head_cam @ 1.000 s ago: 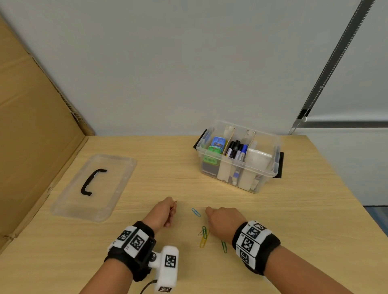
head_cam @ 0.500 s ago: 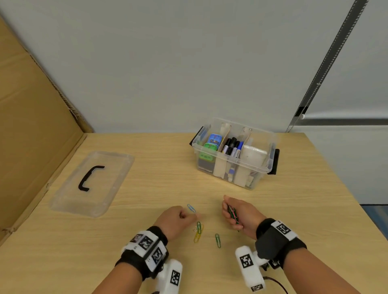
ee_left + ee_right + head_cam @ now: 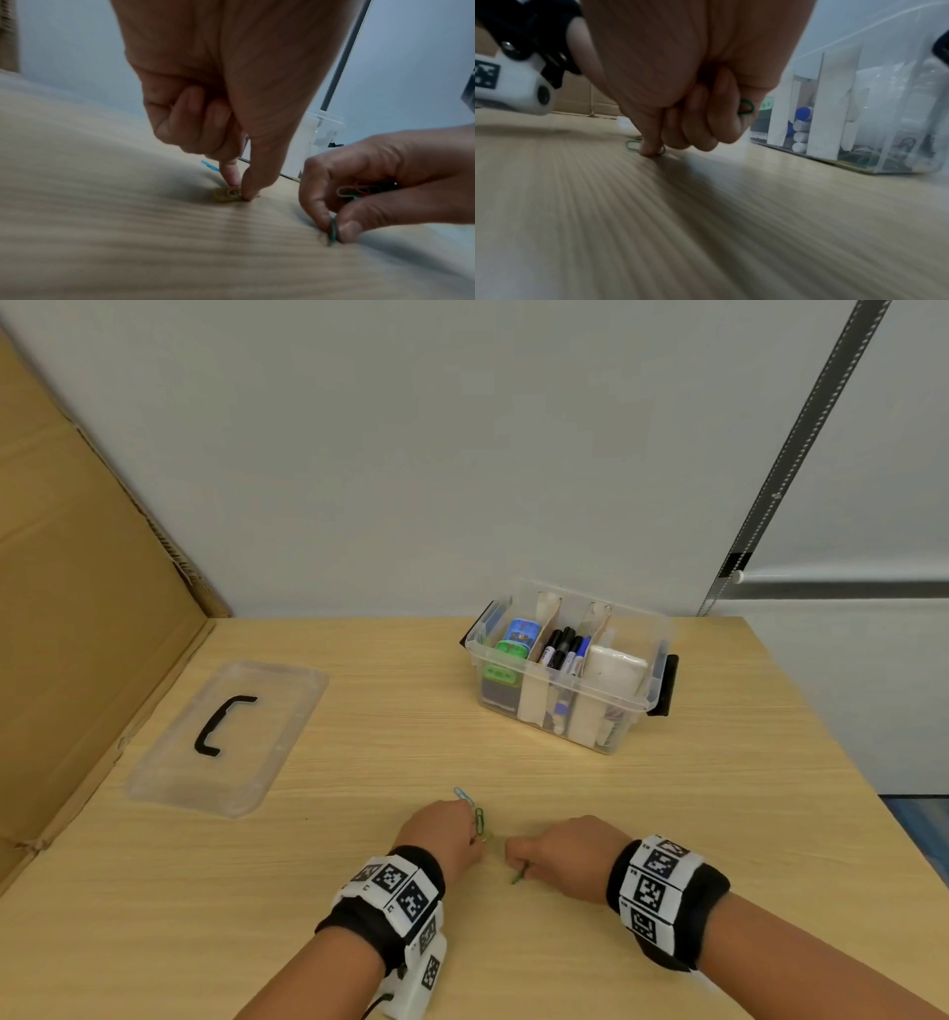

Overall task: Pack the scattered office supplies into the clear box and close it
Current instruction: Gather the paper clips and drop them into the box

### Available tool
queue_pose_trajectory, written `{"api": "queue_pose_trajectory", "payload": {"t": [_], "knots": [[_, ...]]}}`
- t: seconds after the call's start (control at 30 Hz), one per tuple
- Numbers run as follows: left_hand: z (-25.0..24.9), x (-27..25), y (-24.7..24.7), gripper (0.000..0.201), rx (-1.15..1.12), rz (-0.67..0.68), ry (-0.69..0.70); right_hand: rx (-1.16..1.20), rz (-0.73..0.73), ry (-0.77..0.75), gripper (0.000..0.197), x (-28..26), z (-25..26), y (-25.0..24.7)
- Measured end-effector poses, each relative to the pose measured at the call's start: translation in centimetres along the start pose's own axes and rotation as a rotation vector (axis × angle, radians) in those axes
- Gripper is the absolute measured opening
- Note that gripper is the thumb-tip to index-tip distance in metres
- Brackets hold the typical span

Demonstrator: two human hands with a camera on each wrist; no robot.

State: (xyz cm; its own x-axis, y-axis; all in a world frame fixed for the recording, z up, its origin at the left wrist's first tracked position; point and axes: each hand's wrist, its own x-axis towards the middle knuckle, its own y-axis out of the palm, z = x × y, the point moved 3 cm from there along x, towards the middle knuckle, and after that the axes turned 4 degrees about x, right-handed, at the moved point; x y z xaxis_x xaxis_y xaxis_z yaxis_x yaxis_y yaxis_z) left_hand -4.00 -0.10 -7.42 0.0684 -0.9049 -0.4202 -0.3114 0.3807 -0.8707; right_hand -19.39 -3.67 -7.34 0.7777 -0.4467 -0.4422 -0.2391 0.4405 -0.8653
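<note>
**Inspector A:** Start with the large items. Where do they lie?

**Inspector B:** The pale wood-grain worktop (image 3: 359, 891) carries everything. The clear plastic lid with a black handle (image 3: 226, 737) lies flat at the far left, well apart from both hands, its long axis running from near-left to far-right. The clear plastic box with black side latches (image 3: 565, 690) stands open at the far right of centre, long axis running roughly left to right, with white dividers, markers and a white block inside.

**Inspector A:** The left hand?

**Inspector B:** The left hand (image 3: 441, 834) is down at the worktop, thumb and forefinger tips closed on a yellow wire paper clip (image 3: 227, 194) that lies flat under them; the other fingers are curled. A green wire paper clip (image 3: 479, 821) and a light-blue wire paper clip (image 3: 463, 795) lie just beyond its knuckles, both with long axes pointing roughly away from the person.

**Inspector A:** The right hand?

**Inspector B:** The right hand (image 3: 562, 857) is just beside the left, not touching it. Its thumb and forefinger pinch a dark-green wire paper clip (image 3: 333, 231) standing on edge at the worktop. A bunch of coloured paper clips (image 3: 359, 190) sits in its curled fingers.
</note>
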Motion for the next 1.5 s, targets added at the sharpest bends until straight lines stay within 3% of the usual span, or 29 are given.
{"api": "queue_pose_trajectory", "payload": {"t": [0.1, 0.17, 0.23, 0.37, 0.43, 0.57, 0.67, 0.8, 0.87, 1.03, 1.17, 1.27, 1.33, 1.43, 1.5], "knots": [[-0.2, 0.3, 0.0, 0.013, 0.027, 0.063, -0.006, 0.101, 0.022, 0.074, 0.016, 0.5, 0.1, 0.5], [-0.2, 0.2, 0.1, 0.022, 0.079, 0.085, 0.009, 0.291, 0.025, 0.124, 0.017, 0.6, -0.3, 0.9], [0.1, 0.3, 0.4, 0.029, 0.1, 0.093, 0.025, 0.7, -0.037, 0.144, 0.01, 0.5, -1.0, 0.9], [0.8, 0.0, 1.1, 0.03, 0.105, 0.086, 0.064, 1.873, -0.172, 0.136, 0.018, 0.0, -1.8, 0.5], [0.9, -0.1, 1.3, 0.031, 0.123, 0.051, 0.089, 2.038, -0.216, 0.068, 0.022, 0.2, -1.6, 0.3], [1.9, -0.4, 1.6, 0.028, 0.057, -0.039, 0.149, 1.846, -0.285, 0.212, 0.03, 1.6, -1.2, 0.6], [3.7, -0.3, 0.8, 0.009, -0.167, -0.088, 0.176, 1.432, -0.277, 0.375, 0.019, 2.8, -0.6, 0.3], [6.5, 0.0, -0.7, 0.013, -0.522, -0.144, 0.105, 0.875, -0.252, 0.432, 0.009, 4.6, 0.4, -0.3], [7.7, 0.2, -0.9, 0.004, -0.747, -0.104, 0.043, 0.733, -0.21, 0.455, 0.013, 5.5, 1.4, -0.4], [8.6, 0.9, -1.2, 0.022, -1.372, -0.026, -0.122, 0.38, -0.109, 0.567, 0.04, 7.0, 3.9, -0.6], [7.9, 1.7, -2.2, 0.021, -1.603, 0.033, -0.181, 0.273, -0.088, 0.602, 0.035, 7.2, 4.3, -1.2], [6.8, 2.8, -2.7, 0.021, -1.504, 0.085, -0.171, 0.244, -0.067, 0.602, 0.033, 6.9, 4.2, -1.6], [5.9, 3.4, -3.2, 0.023, -1.294, 0.093, -0.123, 0.247, -0.072, 0.569, 0.034, 6.6, 3.8, -1.5], [4.4, 3.8, -4.0, 0.014, -0.655, 0.059, 0.107, 0.31, -0.083, 0.534, 0.031, 5.5, 2.6, -1.2], [3.5, 3.4, -3.9, 0.021, -0.198, 0.072, 0.245, 0.39, -0.089, 0.534, 0.024, 4.7, 1.4, -0.8]]}}
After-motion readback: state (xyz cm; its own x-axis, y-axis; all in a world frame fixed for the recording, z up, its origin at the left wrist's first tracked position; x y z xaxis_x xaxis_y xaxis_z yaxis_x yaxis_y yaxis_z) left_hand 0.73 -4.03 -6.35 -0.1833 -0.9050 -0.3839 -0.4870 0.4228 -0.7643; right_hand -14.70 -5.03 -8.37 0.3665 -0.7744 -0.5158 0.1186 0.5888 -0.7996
